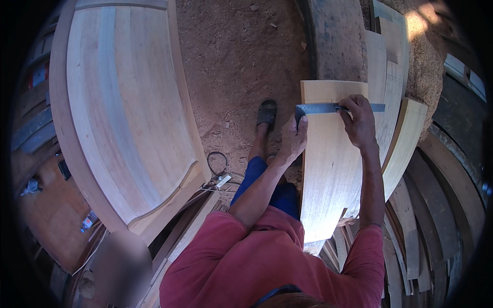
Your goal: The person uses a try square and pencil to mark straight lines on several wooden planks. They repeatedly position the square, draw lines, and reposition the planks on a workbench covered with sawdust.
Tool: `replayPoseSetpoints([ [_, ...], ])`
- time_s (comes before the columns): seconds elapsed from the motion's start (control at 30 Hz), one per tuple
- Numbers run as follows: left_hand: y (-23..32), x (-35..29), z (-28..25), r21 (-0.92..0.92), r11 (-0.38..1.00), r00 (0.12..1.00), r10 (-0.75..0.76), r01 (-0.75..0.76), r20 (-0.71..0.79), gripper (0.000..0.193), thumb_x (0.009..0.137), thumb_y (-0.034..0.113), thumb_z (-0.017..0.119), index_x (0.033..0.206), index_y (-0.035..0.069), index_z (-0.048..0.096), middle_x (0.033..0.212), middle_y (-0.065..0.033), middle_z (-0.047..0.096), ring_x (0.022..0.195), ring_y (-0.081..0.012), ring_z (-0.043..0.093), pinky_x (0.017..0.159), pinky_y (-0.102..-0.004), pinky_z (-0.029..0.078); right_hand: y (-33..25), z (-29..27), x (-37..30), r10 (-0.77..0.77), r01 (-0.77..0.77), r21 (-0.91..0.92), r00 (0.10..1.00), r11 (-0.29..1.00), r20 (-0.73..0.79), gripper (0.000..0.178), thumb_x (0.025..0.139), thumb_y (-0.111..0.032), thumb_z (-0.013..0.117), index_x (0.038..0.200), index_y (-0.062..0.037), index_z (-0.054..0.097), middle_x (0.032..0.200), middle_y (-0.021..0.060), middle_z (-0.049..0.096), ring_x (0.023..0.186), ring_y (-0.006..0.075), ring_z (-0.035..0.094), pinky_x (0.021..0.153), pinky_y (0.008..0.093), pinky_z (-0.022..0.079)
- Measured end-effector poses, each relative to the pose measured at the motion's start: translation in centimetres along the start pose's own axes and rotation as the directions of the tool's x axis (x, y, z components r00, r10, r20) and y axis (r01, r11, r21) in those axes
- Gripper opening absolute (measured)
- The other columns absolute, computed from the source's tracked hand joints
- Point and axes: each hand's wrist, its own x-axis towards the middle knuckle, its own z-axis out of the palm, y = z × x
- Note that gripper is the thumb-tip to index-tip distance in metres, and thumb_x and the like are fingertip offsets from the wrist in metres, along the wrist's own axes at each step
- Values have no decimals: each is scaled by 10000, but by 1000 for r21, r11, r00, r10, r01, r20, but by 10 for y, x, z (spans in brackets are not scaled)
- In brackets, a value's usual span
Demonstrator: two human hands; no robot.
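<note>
Steel square (328, 108) lies across top of pale plank (328, 169) leaning on stacked boards (395, 97); left hand (294, 138) clamps its stock at plank's edge, right hand (359, 120) pinches something small on the blade. Slack left grip could skew the line

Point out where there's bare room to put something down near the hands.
Free: the plank below the left hand and right hand, and the sawdust floor between the plank and the big curved panel. Crowded: around the metal ruler and the stacked boards on the right.
</note>
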Motion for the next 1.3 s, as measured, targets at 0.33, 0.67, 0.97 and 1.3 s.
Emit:
replayPoseSetpoints([
  [0.33,-4,1,0,4,999,999,33,-33,-6,385,1166,340,505,1322,11,630,1083,-74,723,970,-110,639,831,-300,521,3,1,-1,-20,21,34,1000,999,-10,203,892,-73,797,1090,-65,752,1117,139,642,1095,351,634,965,476,520],
  [0.67,0,-1,1,23,999,999,25,-25,-19,380,1167,309,504,1370,10,621,1139,-22,712,1006,-80,618,876,-263,512,-24,-13,-8,87,-72,81,977,994,-194,136,985,-85,752,1117,-51,749,1018,87,669,997,241,626,901,396,508],
  [0.97,7,-2,0,4,1000,1000,-16,16,-17,390,1163,317,516,1375,6,615,1155,-46,717,1041,-94,641,892,-271,522,-46,17,12,156,-188,749,981,635,114,187,1040,-163,735,1141,-6,752,979,41,731,876,119,606,846,301,499],
  [1.3,5,-3,2,-42,999,1000,-9,8,-26,375,1163,308,513,1360,6,616,1154,-46,716,1036,-97,645,893,-272,522,-27,-4,13,170,-193,684,980,703,103,188,1035,-169,732,1083,7,777,961,37,736,865,114,603,814,299,493],
])
